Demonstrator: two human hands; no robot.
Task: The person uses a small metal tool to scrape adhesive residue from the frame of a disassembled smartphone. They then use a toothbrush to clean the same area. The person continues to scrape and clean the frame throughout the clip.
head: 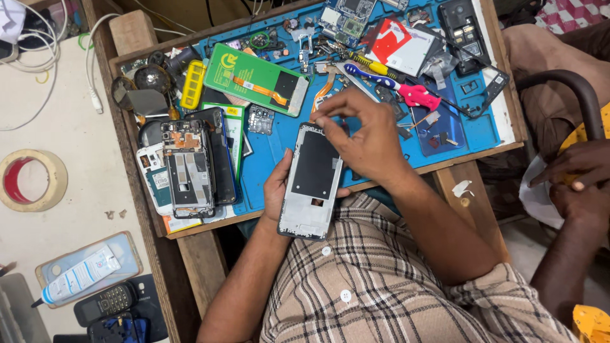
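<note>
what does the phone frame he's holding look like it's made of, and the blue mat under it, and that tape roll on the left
Phone frame: looks like silver-grey metal or metal-look plastic, matte with scuffed edges, and a flat black sheet over its middle. Left hand cradles it; right hand pinches at its top.
Blue mat: probably silicone or rubber, dull, with moulded compartments.
Tape roll: beige, paper-like outer winding around a red core.
</note>
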